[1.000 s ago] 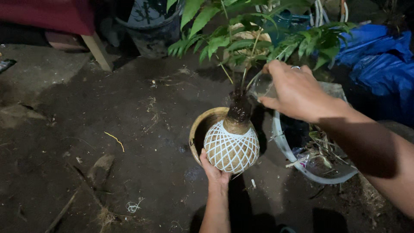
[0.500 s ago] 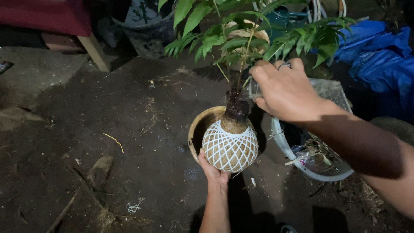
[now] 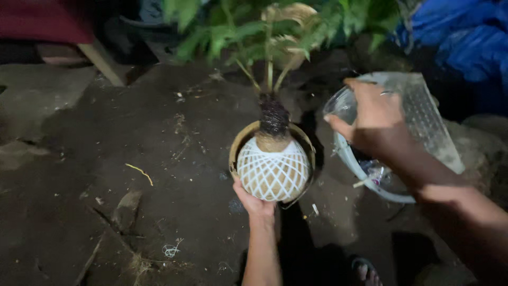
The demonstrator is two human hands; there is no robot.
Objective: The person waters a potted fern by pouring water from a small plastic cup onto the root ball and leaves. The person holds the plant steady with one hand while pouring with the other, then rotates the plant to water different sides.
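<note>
My left hand (image 3: pixel 253 200) holds up a round plant ball (image 3: pixel 273 168) wrapped in a white string net, with a dark stem base (image 3: pixel 273 115) and green leafy branches (image 3: pixel 264 26) rising from it. The ball hangs just above a round shallow bowl (image 3: pixel 239 146) on the dark ground. My right hand (image 3: pixel 373 121) is to the right of the plant, fingers curled over the rim of a clear plastic basin (image 3: pixel 370 182); I cannot tell if it grips the rim.
A sheet of clear mesh-patterned plastic (image 3: pixel 423 119) lies over the basin. Blue plastic sheeting (image 3: pixel 465 37) is at the top right. A wooden leg (image 3: pixel 103 63) and a red object (image 3: pixel 42 21) stand at the top left. Toes in a sandal (image 3: pixel 365 270) show at the bottom.
My right hand has left the plant's stem and moved right and down to the basin's rim. The ball stays held in my left hand.
</note>
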